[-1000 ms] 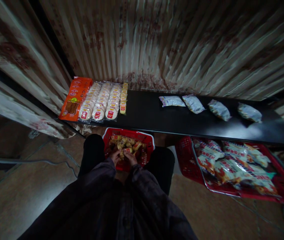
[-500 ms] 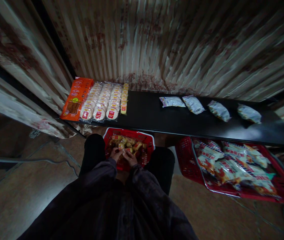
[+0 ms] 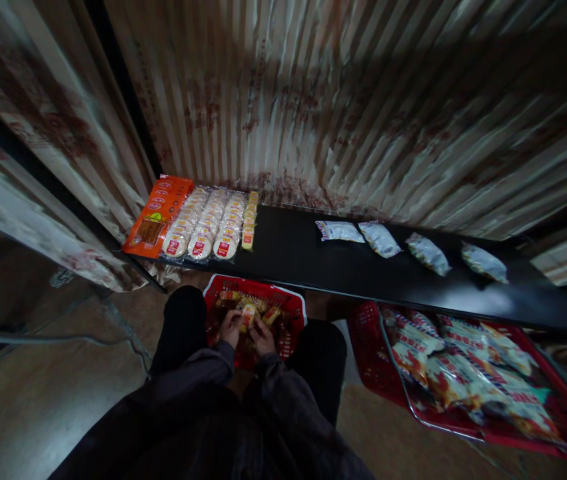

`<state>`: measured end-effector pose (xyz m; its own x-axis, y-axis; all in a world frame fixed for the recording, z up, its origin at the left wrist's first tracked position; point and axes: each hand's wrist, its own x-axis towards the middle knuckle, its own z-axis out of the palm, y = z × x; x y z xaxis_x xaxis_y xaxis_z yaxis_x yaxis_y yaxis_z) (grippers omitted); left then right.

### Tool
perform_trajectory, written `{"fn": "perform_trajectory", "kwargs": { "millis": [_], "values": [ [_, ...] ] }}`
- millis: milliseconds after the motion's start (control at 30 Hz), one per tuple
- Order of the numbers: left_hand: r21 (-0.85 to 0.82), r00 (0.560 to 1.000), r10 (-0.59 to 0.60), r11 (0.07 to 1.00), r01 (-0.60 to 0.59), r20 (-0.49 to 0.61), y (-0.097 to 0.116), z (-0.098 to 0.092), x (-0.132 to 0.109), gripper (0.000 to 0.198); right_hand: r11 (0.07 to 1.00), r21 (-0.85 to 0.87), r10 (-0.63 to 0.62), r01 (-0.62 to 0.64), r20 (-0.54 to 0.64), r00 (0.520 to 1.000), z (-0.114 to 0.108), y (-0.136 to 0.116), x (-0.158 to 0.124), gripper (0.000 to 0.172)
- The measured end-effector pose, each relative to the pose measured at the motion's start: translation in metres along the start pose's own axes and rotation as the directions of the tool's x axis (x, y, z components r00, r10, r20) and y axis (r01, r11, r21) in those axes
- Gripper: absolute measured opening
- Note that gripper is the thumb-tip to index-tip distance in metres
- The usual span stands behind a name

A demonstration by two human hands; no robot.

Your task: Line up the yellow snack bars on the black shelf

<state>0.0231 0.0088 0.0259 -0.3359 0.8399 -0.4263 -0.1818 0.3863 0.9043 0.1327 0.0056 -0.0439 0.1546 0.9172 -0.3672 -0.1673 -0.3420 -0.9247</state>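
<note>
Between my knees stands a red basket (image 3: 290, 303) with small yellow-wrapped snack packets (image 3: 272, 315) in it. Over the basket, my left hand (image 3: 232, 327) and my right hand (image 3: 262, 335) are closed on one small yellow snack packet (image 3: 248, 315) from either side, fingertips on its ends. On the black shelf (image 3: 288, 257) ahead, a column of similar yellow packets (image 3: 250, 220) lies beside rows of round, clear-wrapped white crackers (image 3: 199, 245). An orange snack bag (image 3: 156, 223) lies at the left end.
Several white snack bags (image 3: 380, 239) lie spaced along the shelf's right half. Below it, a second red basket (image 3: 370, 340) holds many white-and-orange bags (image 3: 456, 380). A pleated curtain (image 3: 263, 120) hangs behind, and a cable (image 3: 88, 340) crosses the floor at left.
My hands have moved slightly apart, and the yellow packet shows more plainly between them. The view has tilted, so the shelf and baskets appear lower.
</note>
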Motion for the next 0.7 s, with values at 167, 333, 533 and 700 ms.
{"fn": "perform_trajectory", "kwargs": {
  "millis": [167, 333, 533, 700],
  "values": [
    [0.066, 0.994, 0.106, 0.992, -0.105, -0.021, 0.0, 0.004, 0.0, 0.011, 1.0, 0.025, 0.006, -0.007, 0.036, 0.999, 0.004, -0.02, -0.001, 0.063],
    [0.118, 0.984, 0.155, 0.982, -0.145, -0.082, 0.003, 0.006, 0.001, 0.012, 0.999, -0.039, -0.034, 0.037, 0.073, 0.997, 0.014, -0.041, -0.005, 0.056],
    [0.138, 0.974, 0.204, 0.972, -0.19, -0.098, 0.019, 0.011, -0.003, 0.013, 0.989, -0.105, -0.096, 0.103, 0.07, 0.993, 0.021, -0.057, -0.003, 0.048],
    [0.147, 0.959, 0.273, 0.954, -0.26, -0.074, 0.026, 0.013, -0.004, 0.016, 0.957, -0.188, -0.213, 0.221, 0.062, 0.975, 0.021, -0.066, 0.0, 0.041]
  ]
}}
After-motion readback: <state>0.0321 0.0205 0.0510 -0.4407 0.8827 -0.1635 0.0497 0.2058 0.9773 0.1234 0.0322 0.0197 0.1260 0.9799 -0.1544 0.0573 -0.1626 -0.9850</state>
